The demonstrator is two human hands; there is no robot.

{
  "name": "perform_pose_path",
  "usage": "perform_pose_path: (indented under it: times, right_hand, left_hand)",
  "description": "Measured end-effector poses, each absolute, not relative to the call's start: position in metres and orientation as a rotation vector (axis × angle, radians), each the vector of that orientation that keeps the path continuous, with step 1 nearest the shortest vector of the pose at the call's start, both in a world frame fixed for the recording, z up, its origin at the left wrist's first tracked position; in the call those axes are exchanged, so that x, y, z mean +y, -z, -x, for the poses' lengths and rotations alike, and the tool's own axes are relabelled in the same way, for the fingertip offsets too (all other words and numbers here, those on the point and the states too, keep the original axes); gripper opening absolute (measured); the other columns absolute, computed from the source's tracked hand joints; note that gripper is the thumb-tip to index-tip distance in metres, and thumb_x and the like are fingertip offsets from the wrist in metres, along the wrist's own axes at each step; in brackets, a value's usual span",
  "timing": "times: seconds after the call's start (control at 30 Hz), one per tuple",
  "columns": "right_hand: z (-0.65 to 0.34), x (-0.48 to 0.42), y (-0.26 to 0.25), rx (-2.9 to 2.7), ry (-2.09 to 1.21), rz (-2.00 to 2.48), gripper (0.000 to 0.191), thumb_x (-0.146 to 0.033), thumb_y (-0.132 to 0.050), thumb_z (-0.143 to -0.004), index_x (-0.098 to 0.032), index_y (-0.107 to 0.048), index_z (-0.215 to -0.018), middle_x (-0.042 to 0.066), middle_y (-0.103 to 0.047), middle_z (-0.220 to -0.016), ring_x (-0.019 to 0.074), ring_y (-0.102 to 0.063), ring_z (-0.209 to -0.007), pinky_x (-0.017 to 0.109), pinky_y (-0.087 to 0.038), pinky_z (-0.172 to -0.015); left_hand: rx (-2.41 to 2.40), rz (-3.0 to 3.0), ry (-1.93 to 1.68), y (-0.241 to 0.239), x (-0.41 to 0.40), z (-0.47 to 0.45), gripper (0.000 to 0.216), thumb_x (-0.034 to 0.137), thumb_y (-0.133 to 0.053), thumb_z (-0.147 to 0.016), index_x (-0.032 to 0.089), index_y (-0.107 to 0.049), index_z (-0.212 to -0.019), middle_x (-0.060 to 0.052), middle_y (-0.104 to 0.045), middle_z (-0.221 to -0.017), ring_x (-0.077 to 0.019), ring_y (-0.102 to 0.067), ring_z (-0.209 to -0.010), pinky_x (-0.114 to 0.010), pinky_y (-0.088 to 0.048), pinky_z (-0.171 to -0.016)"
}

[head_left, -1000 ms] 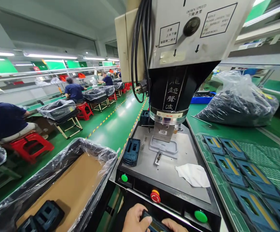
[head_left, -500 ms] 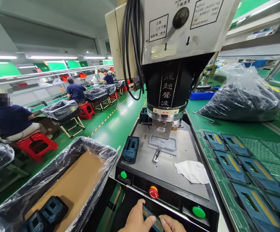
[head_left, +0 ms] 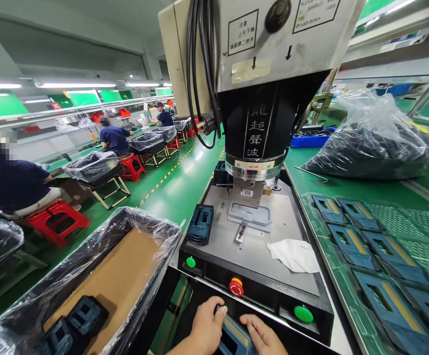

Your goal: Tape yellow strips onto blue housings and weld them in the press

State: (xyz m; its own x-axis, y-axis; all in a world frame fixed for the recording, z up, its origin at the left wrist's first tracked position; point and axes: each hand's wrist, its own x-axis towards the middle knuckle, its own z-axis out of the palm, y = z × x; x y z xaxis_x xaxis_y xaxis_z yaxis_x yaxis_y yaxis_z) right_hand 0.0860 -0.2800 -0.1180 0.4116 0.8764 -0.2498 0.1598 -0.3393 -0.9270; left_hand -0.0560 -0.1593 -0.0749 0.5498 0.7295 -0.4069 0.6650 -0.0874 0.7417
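Observation:
At the bottom centre, in front of the press, I hold a blue plastic cover [head_left: 232, 340] with a yellow strip and a cutout. My left hand [head_left: 207, 323] grips its left side, thumb on top and fingers curled round the far edge. On the other side, my right hand [head_left: 262, 334] closes on its right edge, with the fingertips partly hidden. Beyond my hands stands the press with a red stop button [head_left: 235, 286] and green buttons [head_left: 303, 314] on its front. Under the metal press head [head_left: 247, 193] lies a grey fixture [head_left: 262, 217] with no part in it.
Stacked dark blue covers [head_left: 200, 224] sit on the press plate's left, a white cloth [head_left: 293, 255] on its right. A plastic-lined bin [head_left: 125, 261] with cardboard and covers stands left. At right, a clear tray [head_left: 395, 222] holds several covers. People [head_left: 13, 185] sit along a bench.
Both hands have risen a little into view with the cover, so more of it shows. My left fingers have curled over its far edge. The camera view has shifted slightly.

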Motion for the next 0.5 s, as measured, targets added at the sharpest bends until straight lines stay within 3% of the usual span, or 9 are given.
perform_pose_path:
  times: [0.07, 0.13, 0.2, 0.27, 0.37, 0.5]
  right_hand:
    - [-0.085, -0.280, 0.115, -0.887, -1.027, 1.730, 0.050, -0.065, -0.042, -0.082, -0.024, -0.066, -0.097, 0.004, -0.069, -0.096, 0.0238, -0.063, -0.092, 0.030, -0.049, -0.086]
    - [-0.084, -0.280, 0.115, -0.879, -1.051, 1.691, 0.049, -0.064, -0.043, -0.082, -0.023, -0.066, -0.096, 0.004, -0.068, -0.090, 0.0233, -0.063, -0.087, 0.031, -0.050, -0.082]
    - [-0.082, -0.280, 0.118, -0.888, -1.049, 1.665, 0.047, -0.064, -0.045, -0.081, -0.023, -0.066, -0.092, 0.004, -0.067, -0.085, 0.0230, -0.062, -0.082, 0.031, -0.051, -0.078]
    - [-0.082, -0.280, 0.122, -0.897, -1.033, 1.663, 0.047, -0.063, -0.047, -0.081, -0.023, -0.067, -0.090, 0.004, -0.067, -0.084, 0.0231, -0.062, -0.081, 0.031, -0.050, -0.078]
    - [-0.084, -0.280, 0.127, -0.893, -1.029, 1.691, 0.047, -0.063, -0.046, -0.081, -0.023, -0.066, -0.093, 0.004, -0.068, -0.087, 0.0234, -0.062, -0.083, 0.032, -0.050, -0.079]
    - [-0.086, -0.278, 0.120, -0.924, -1.036, 1.720, 0.050, -0.065, -0.042, -0.083, -0.022, -0.066, -0.094, 0.003, -0.068, -0.087, 0.0226, -0.063, -0.082, 0.030, -0.051, -0.079]
  left_hand:
    - [1.153, -1.771, -0.070, 0.077, -0.161, 0.058, 0.040, 0.041, -0.035, -0.088, 0.019, -0.057, -0.114, -0.008, -0.066, -0.098, -0.0191, -0.063, -0.069, -0.033, -0.049, -0.070]
    - [1.142, -1.799, -0.059, 0.076, -0.163, 0.060, 0.051, 0.042, -0.052, -0.079, 0.018, -0.051, -0.124, -0.011, -0.063, -0.114, -0.0232, -0.063, -0.095, -0.035, -0.047, -0.087]
    - [1.130, -1.848, -0.014, 0.075, -0.165, 0.062, 0.085, 0.038, -0.071, -0.061, 0.016, -0.040, -0.137, -0.013, -0.050, -0.136, -0.0271, -0.046, -0.125, -0.036, -0.033, -0.106]
    - [1.112, -1.864, 0.045, 0.074, -0.166, 0.063, 0.102, 0.034, -0.077, -0.051, 0.013, -0.034, -0.141, -0.015, -0.040, -0.145, -0.0288, -0.034, -0.134, -0.038, -0.024, -0.112]
    - [1.086, -1.763, -0.011, 0.080, -0.163, 0.065, 0.077, 0.030, -0.073, -0.057, 0.018, -0.050, -0.129, -0.011, -0.051, -0.134, -0.0279, -0.043, -0.126, -0.038, -0.029, -0.109]
    - [1.106, -1.595, -0.133, 0.093, -0.159, 0.063, 0.041, 0.035, -0.062, -0.073, 0.022, -0.060, -0.112, -0.007, -0.062, -0.105, -0.0203, -0.061, -0.086, -0.035, -0.046, -0.084]
